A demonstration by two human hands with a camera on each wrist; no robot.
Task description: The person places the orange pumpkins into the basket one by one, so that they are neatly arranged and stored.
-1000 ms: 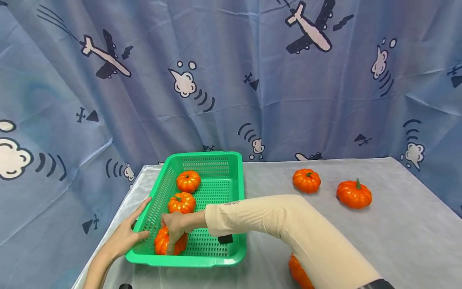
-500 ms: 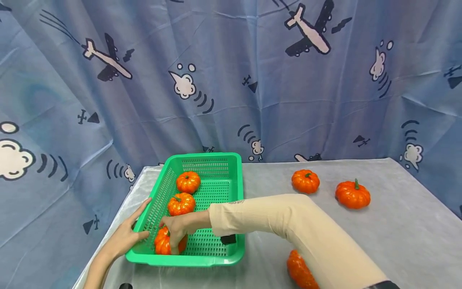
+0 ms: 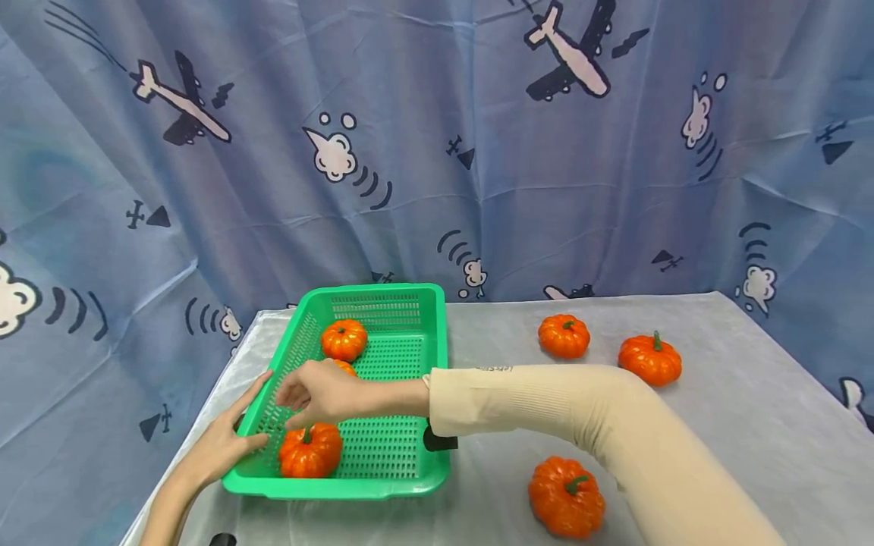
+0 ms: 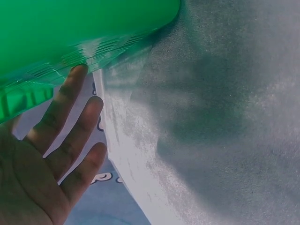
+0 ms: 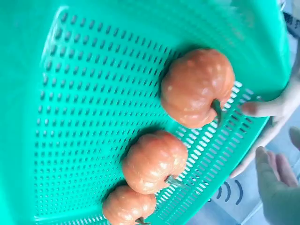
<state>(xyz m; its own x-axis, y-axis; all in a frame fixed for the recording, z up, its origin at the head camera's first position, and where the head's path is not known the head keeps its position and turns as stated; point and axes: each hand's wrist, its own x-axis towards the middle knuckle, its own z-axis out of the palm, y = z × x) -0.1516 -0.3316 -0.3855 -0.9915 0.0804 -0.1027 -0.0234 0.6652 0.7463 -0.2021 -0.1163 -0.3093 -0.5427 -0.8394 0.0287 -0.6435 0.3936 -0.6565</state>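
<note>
A green plastic basket (image 3: 442, 334) holds three small orange pumpkins along its left side: a front pumpkin (image 3: 310, 453), a middle pumpkin (image 5: 154, 161) and a back pumpkin (image 3: 344, 340). My left hand (image 3: 220, 447) holds the basket's left wall, its thumb reaching over the rim and its fingers outside. Those fingers are spread and fairly straight in the left wrist view, one fingertip right at the slotted wall. Above the front pumpkin hovers my right hand (image 3: 324, 392), empty, with loosely bent fingers. From the head it mostly hides the middle pumpkin.
On the grey-covered table (image 3: 498, 334), right of the basket, lie a near pumpkin (image 3: 565, 500), a far pumpkin (image 3: 564, 336) and a far-right pumpkin (image 3: 650, 362). Behind the table hangs a blue curtain (image 3: 410, 212) with printed airplanes.
My right hand has let go of the front pumpkin and risen away from it, leaving it in the basket's front left corner. The left hand has stayed at the basket wall.
</note>
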